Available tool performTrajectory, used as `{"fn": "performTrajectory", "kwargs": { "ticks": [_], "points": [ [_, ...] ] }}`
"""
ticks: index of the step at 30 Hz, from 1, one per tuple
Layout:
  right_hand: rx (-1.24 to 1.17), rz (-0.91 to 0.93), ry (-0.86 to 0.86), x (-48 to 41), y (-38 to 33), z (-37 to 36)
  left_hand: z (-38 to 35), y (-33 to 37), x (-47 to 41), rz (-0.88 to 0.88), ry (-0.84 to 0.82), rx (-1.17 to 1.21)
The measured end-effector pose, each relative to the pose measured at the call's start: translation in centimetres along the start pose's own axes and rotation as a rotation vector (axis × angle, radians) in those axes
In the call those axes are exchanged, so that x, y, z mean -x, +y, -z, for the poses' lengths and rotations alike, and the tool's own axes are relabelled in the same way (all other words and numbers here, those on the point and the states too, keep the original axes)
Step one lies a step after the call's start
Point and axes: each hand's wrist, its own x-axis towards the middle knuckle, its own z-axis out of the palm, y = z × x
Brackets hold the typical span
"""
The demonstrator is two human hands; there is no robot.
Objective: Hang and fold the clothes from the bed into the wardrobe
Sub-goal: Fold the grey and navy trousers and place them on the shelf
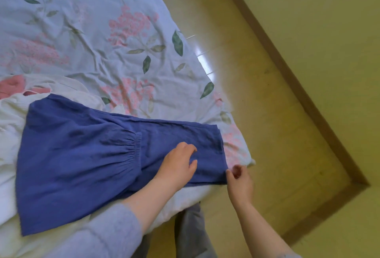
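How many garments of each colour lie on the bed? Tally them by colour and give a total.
Blue garment: 1
White garment: 1
Pink garment: 1, partly hidden under the white one
Total: 3

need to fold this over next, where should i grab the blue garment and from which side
On the blue garment, pinch the near corner of the narrow end, coming from the bed edge, where the right hand is. It lies flat, so only its edges offer a grip, and the left hand rests mid-cloth to pin it.
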Motion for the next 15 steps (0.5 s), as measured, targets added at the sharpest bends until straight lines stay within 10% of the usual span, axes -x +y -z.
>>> {"fn": "performTrajectory", "kwargs": {
  "ticks": [15],
  "points": [
    [-0.076,0.052,-0.170,-0.5,2.6,0.1,-3.1,6.0,-11.3,-0.363,-0.376,-0.761]
  ]
}}
